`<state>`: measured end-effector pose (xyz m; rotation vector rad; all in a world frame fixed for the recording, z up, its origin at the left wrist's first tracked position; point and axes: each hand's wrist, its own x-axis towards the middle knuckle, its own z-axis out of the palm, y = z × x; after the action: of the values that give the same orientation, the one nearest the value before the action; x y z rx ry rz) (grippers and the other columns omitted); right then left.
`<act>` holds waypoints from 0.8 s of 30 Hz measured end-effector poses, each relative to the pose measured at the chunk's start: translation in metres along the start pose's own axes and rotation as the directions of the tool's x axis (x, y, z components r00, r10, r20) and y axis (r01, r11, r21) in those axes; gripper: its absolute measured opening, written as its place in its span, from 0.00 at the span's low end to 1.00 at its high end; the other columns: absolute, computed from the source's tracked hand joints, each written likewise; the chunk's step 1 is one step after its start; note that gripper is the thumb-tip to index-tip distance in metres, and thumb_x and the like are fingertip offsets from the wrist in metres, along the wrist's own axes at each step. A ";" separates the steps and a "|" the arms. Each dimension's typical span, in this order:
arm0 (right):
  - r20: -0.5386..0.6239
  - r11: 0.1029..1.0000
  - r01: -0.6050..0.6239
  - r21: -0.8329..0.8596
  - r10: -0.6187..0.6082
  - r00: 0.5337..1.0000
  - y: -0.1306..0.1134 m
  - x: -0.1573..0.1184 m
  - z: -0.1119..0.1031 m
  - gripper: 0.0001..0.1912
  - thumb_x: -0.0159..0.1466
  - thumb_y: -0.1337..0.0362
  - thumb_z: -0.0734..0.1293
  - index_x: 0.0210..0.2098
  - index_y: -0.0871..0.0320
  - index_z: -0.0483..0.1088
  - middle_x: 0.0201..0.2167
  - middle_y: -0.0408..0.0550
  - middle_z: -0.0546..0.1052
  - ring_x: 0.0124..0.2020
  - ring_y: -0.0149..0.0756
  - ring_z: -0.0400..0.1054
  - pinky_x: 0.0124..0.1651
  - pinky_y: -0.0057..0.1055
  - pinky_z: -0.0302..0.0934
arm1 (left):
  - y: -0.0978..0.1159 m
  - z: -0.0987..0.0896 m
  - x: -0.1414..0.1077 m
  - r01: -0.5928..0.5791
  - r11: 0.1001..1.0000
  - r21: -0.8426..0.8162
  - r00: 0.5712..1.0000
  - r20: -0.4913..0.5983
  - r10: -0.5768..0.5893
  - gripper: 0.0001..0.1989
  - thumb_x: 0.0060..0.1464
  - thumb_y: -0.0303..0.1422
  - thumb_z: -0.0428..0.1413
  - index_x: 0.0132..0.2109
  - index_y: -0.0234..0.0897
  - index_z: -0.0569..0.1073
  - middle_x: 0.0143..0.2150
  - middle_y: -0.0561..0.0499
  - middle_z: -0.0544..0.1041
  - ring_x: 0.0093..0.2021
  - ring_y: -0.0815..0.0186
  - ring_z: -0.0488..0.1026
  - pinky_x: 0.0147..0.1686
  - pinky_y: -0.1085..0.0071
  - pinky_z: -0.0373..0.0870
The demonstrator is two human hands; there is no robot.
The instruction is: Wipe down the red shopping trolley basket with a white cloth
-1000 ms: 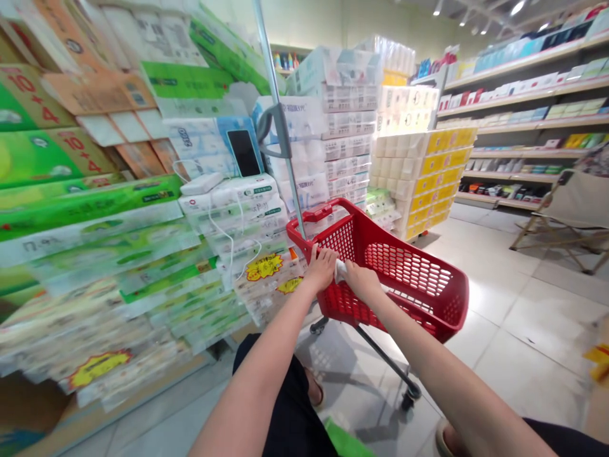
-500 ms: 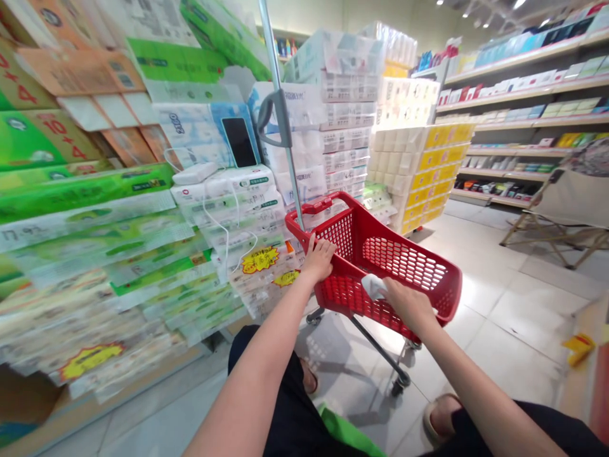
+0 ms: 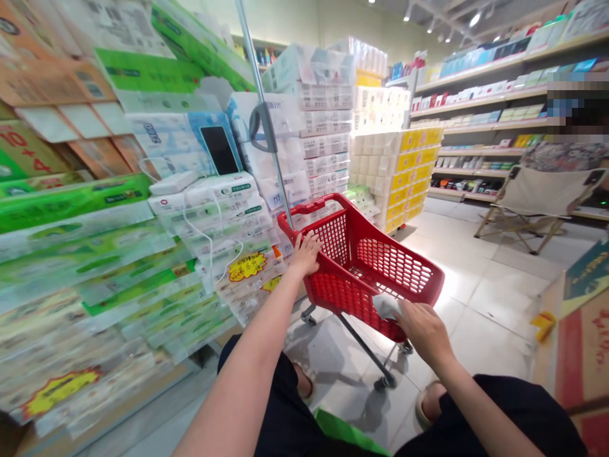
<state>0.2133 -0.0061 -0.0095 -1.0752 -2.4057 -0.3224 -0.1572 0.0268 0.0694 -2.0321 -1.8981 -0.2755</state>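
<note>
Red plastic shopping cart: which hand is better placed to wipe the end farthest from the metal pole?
Right, I'd judge: the right hand holds crumpled white cloth at the cart, near that end. The left hand, no cloth visible, rests near the pole.

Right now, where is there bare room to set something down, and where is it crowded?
Bare floor shows between the red cart and folding chair; the cart's visible inside is free too. Crowded: its near rim, at the left hand and right hand with its white cloth, and the left side's stacked packs.
</note>
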 end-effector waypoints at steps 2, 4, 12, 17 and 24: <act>0.004 0.999 0.007 0.040 -0.007 1.000 -0.021 -0.001 -0.002 0.17 0.72 0.57 0.52 0.43 0.58 0.68 0.32 0.51 0.75 0.36 0.42 0.68 0.45 0.38 0.58 | 0.001 -0.003 0.001 0.012 0.997 -0.073 0.999 0.030 -0.010 0.30 0.49 0.31 0.54 0.61 0.37 0.65 0.70 0.46 0.55 0.72 0.55 0.42 0.69 0.48 0.29; -0.006 0.994 0.040 0.105 -0.040 0.999 -0.042 0.000 -0.003 0.17 0.72 0.59 0.52 0.50 0.59 0.66 0.34 0.52 0.76 0.37 0.42 0.69 0.44 0.39 0.59 | 0.010 -0.006 -0.004 -0.038 0.980 -0.196 0.997 0.065 0.052 0.25 0.54 0.32 0.51 0.60 0.43 0.66 0.68 0.51 0.59 0.71 0.58 0.46 0.69 0.48 0.32; -0.028 0.906 0.282 0.315 -0.288 0.957 -0.077 -0.007 -0.012 0.24 0.70 0.63 0.55 0.65 0.58 0.54 0.49 0.55 0.75 0.47 0.43 0.69 0.49 0.43 0.64 | 0.075 0.008 -0.049 0.105 0.937 -0.332 0.992 -0.035 -0.124 0.15 0.58 0.40 0.52 0.51 0.47 0.73 0.70 0.52 0.55 0.71 0.53 0.42 0.66 0.41 0.34; -0.003 0.859 0.344 0.380 -0.370 0.929 -0.011 -0.022 -0.012 0.17 0.69 0.62 0.57 0.56 0.53 0.66 0.53 0.50 0.74 0.56 0.41 0.65 0.61 0.46 0.56 | 0.068 0.010 -0.056 0.160 0.934 -0.320 0.985 -0.012 -0.173 0.25 0.50 0.34 0.59 0.56 0.51 0.68 0.73 0.55 0.37 0.72 0.45 0.31 0.65 0.38 0.35; 0.137 0.899 0.038 0.436 -0.108 0.985 0.079 -0.002 -0.009 0.23 0.71 0.57 0.50 0.62 0.50 0.61 0.63 0.47 0.65 0.68 0.39 0.50 0.68 0.45 0.49 | 0.070 0.013 -0.053 0.155 0.922 -0.356 0.987 0.085 -0.133 0.20 0.52 0.32 0.56 0.53 0.50 0.70 0.74 0.57 0.35 0.71 0.41 0.27 0.64 0.38 0.43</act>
<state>0.2762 0.0413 -0.0008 -0.8304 -2.4922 0.2794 -0.0938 -0.0204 0.0292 -2.1442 -2.1700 -0.6539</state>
